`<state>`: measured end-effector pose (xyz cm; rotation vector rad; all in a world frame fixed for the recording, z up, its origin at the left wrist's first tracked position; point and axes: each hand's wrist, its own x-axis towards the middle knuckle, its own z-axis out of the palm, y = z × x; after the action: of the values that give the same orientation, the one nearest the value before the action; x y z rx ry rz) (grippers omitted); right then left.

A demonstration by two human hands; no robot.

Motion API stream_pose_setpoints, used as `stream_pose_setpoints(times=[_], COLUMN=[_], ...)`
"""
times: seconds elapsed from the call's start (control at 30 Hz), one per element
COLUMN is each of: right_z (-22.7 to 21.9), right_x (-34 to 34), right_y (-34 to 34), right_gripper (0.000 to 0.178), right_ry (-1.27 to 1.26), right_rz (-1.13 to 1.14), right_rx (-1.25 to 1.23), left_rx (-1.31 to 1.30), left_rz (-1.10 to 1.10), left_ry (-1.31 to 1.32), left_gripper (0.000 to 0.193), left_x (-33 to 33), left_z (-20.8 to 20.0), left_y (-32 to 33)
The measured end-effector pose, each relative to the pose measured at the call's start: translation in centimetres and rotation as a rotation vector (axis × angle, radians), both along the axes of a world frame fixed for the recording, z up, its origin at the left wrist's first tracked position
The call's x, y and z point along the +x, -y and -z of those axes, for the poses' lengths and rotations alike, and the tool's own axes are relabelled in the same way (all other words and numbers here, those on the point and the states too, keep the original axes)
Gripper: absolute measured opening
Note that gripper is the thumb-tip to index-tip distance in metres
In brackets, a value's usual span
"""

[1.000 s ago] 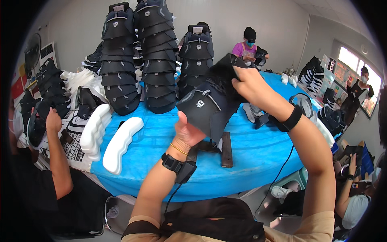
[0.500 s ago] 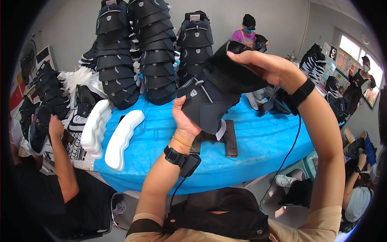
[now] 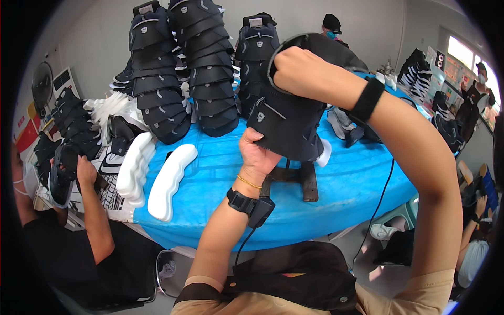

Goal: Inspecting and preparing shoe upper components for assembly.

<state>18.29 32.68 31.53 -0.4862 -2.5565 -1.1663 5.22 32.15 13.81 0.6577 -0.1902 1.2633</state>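
Note:
A black shoe upper with a small light badge is held up over the table. My left hand grips its lower left edge, the thumb lying on the outside. My right hand is pushed into the collar opening at the top, its fingers hidden inside. A white piece sticks out past the upper's lower right side. Below it, a dark wooden stand rests on the blue-covered table. White wavy-edged pieces lie to the left of my left hand.
Tall stacks of black uppers rise at the back. A stack of white pieces sits at the left. Grey and black parts lie right of the stand. A black cable hangs over the table edge. A co-worker's hand holds a shoe at left.
My right hand has gone from gripping the collar's outer edge to reaching inside the opening. The upper has turned more upright and shifted slightly right; my left hand still holds it.

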Motion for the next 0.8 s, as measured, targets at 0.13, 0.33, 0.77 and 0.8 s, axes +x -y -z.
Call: stream_pose_setpoints(times=[0.13,0.33,0.77,0.8], right_z=[1.3,1.2,2.8,3.3], right_x=[-2.0,-1.3,-0.1,0.3], right_y=[-1.6,-1.7,-1.5,-2.6], right_gripper=[0.017,0.03,0.028,0.03], right_ry=[-0.368,-0.261,-0.343,-0.465], right_rz=[0.329,0.424,0.44,0.428], right_rx=[-0.281,-0.412,-0.396,-0.462], left_rx=[0.007,-0.054,-0.081,-0.077], left_rz=[-0.074,-0.026,0.053,0.051], left_ry=[0.005,0.01,-0.041,-0.037], left_gripper=[0.066,0.067,0.068,0.068], left_x=[0.1,1.1,0.0,0.1], left_z=[0.8,1.8,2.2,2.2], left_y=[-0.4,-0.7,-0.9,-1.0])
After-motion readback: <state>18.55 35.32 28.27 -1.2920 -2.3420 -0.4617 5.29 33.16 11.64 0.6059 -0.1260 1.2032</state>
